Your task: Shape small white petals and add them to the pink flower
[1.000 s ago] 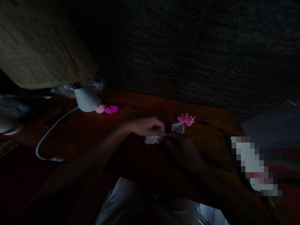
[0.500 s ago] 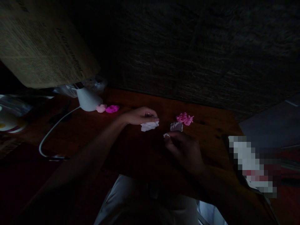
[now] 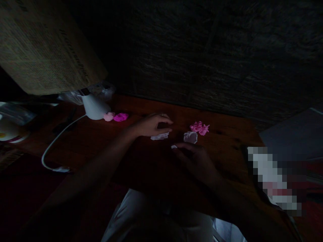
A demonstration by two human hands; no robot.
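My left hand [image 3: 153, 125] rests low over the wooden table, thumb and fingers apart. Just under its thumb lies a pale, flat, ragged piece of what looks like modelling clay [image 3: 160, 136], partly covered by the hand. Between the thumb and forefinger of my right hand [image 3: 196, 158] a small white bit of clay [image 3: 174, 147] is pinched. Beyond that hand sits a pale, cup-like clay piece [image 3: 190, 137] with an uneven rim. Behind it is a frilly pink clay shape [image 3: 199, 127]. The dim light hides fine detail.
Left of my hands, a light pink lump [image 3: 109, 116] and a magenta lump [image 3: 120, 117] lie against a white lamp base [image 3: 95, 107] with a newsprint shade [image 3: 50, 50]. Its white cable [image 3: 46, 148] curves down the table. A pixelated device [image 3: 270, 178] stands at the right edge.
My left hand's fingers have parted, and the pale flat piece now lies lower beneath them. My right hand has shifted slightly left with the small white bit, uncovering more of the cup-like piece.
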